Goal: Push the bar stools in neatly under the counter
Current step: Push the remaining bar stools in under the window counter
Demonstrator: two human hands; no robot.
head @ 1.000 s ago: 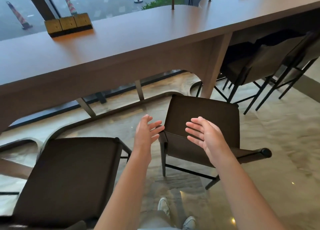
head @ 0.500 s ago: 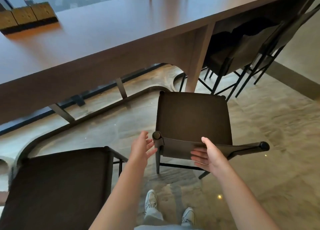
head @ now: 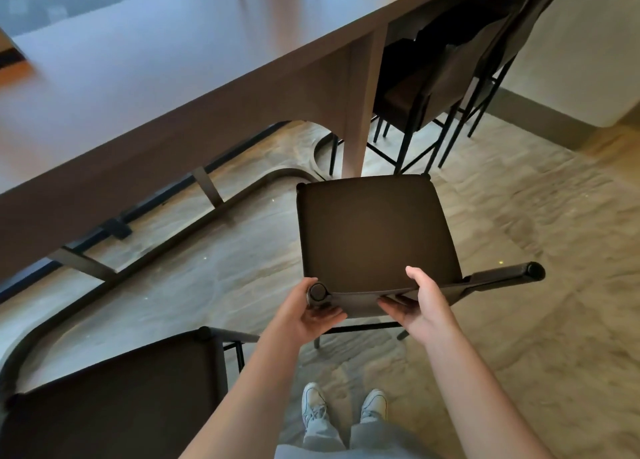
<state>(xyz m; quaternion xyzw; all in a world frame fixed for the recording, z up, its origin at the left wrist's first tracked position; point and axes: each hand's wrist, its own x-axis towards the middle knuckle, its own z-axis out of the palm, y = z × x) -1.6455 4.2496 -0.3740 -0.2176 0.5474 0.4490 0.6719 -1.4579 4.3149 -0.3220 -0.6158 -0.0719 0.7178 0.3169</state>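
We are gripping the bar stool's (head: pixel 374 237) low backrest (head: pixel 356 303), left hand (head: pixel 304 311) and right hand (head: pixel 420 303) curled around it, short of the counter (head: pixel 166 88).

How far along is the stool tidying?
Done: two stools beyond the counter leg sit tucked under the counter. In hand: left hand and right hand grip the middle stool's backrest. Left: the near stool remains out.
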